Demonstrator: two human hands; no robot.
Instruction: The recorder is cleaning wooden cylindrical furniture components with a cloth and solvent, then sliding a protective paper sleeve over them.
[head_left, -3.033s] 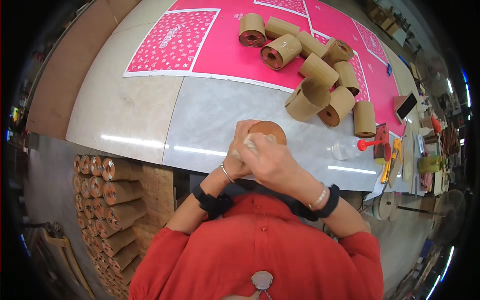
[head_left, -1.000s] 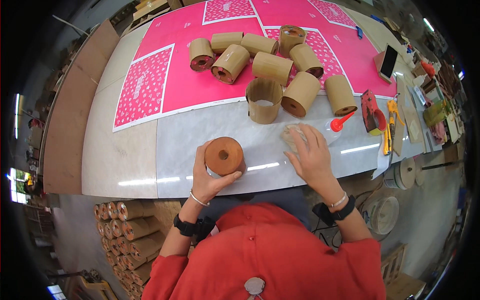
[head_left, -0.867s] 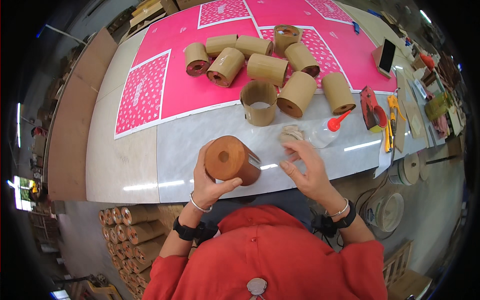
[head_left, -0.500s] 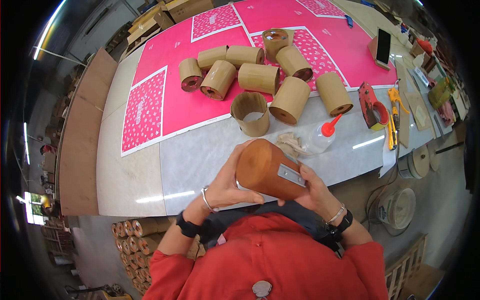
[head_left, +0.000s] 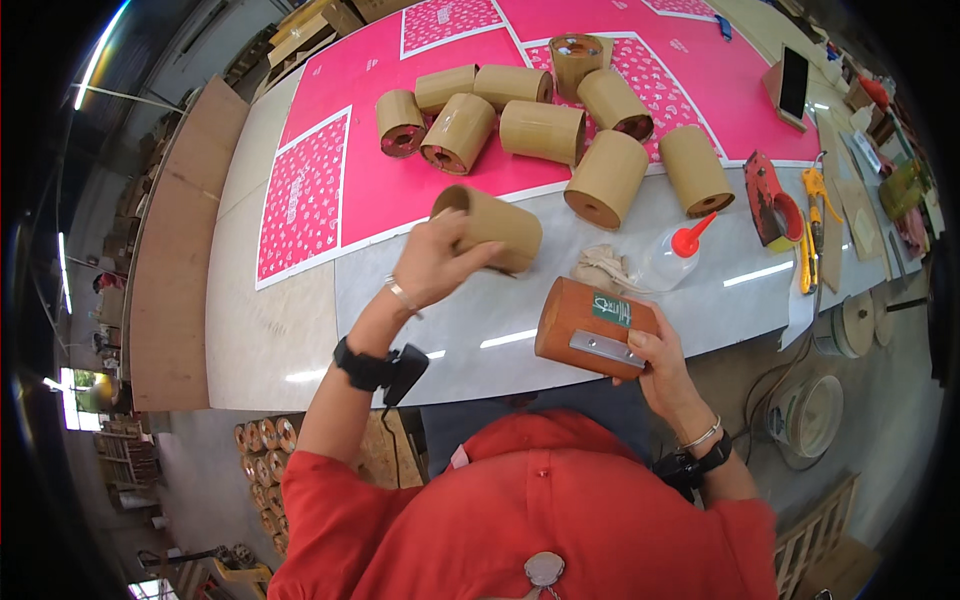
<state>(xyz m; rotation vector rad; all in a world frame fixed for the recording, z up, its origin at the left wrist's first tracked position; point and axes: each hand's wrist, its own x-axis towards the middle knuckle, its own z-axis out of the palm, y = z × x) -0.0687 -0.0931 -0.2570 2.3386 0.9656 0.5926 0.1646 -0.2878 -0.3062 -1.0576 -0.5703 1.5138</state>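
My right hand (head_left: pixel 655 360) is closed around one end of an orange-brown wooden cylinder (head_left: pixel 560 325). The cylinder lies sideways above the table's near edge, showing a metal plate with screws and a green label. To the left, my left hand (head_left: pixel 438 262) grips the rim of a hollow cardboard sleeve (head_left: pixel 508 228), fingers at its open end and thumb along the outside. That sleeve is tipped, its opening toward my left hand. A crumpled cloth (head_left: pixel 600 266) and a clear squeeze bottle (head_left: pixel 662 264) with a red nozzle are just beyond the cylinder.
Several cardboard-wrapped cylinders (head_left: pixel 542 130) lie farther back on a pink printed sheet (head_left: pixel 375 195). A red tape dispenser (head_left: pixel 765 200), a yellow-handled tool (head_left: pixel 815 190) and a phone (head_left: pixel 792 85) are at the right. Stacked cylinders (head_left: pixel 265 465) stand below left, a white bucket (head_left: pixel 805 415) below right.
My left hand has let go of the wooden cylinder and taken hold of the upright cardboard sleeve, tipping it. The cylinder, now in my right hand alone, has turned, bringing its green label into view.
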